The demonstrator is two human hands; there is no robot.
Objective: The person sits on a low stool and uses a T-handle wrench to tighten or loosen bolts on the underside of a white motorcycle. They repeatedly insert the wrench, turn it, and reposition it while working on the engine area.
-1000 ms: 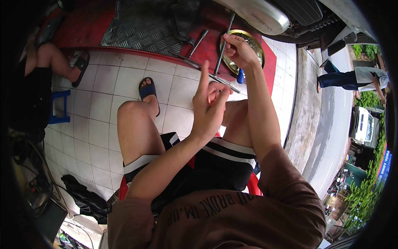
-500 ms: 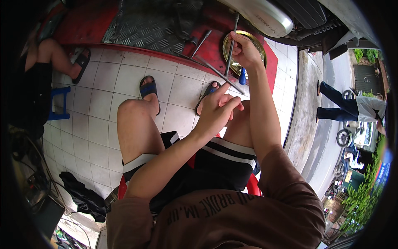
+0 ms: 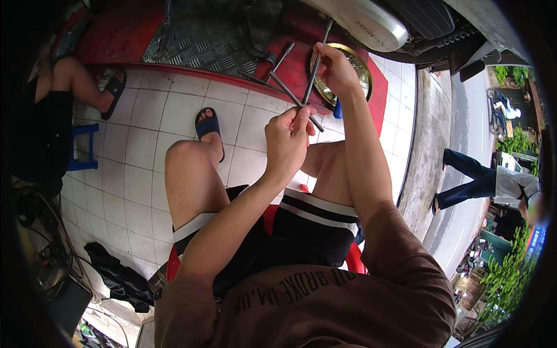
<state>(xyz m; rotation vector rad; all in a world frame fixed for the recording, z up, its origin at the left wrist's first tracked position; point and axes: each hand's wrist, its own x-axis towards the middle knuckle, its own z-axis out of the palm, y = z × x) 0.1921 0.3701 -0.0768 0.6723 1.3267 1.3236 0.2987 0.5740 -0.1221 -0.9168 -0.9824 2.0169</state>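
A long steel T-handle wrench [image 3: 311,81] slants up from my lap toward the motorcycle. My right hand [image 3: 333,68] pinches its upper shaft with thumb and fingers. My left hand [image 3: 285,142] is closed on the crossbar near the joint, thumb on top, below my right hand. Behind the shaft lies a gold metal tray [image 3: 354,60] on a red platform [image 3: 375,87]; its contents are partly hidden by my right hand. A blue tool handle [image 3: 337,111] shows at the tray's lower edge. Another steel tool [image 3: 283,56] lies left of the wrench.
A silver motorcycle part [image 3: 377,26] hangs above the tray. A seated person's leg [image 3: 87,87] and blue stool [image 3: 84,148] are at left, black cloth [image 3: 116,272] at lower left. A walking person [image 3: 473,180] is on the pavement at right, beside the road.
My left hand has turned from loosely raised fingers to a grip on the crossbar. The wrench has shifted slightly. The passer-by outside has shifted along the pavement.
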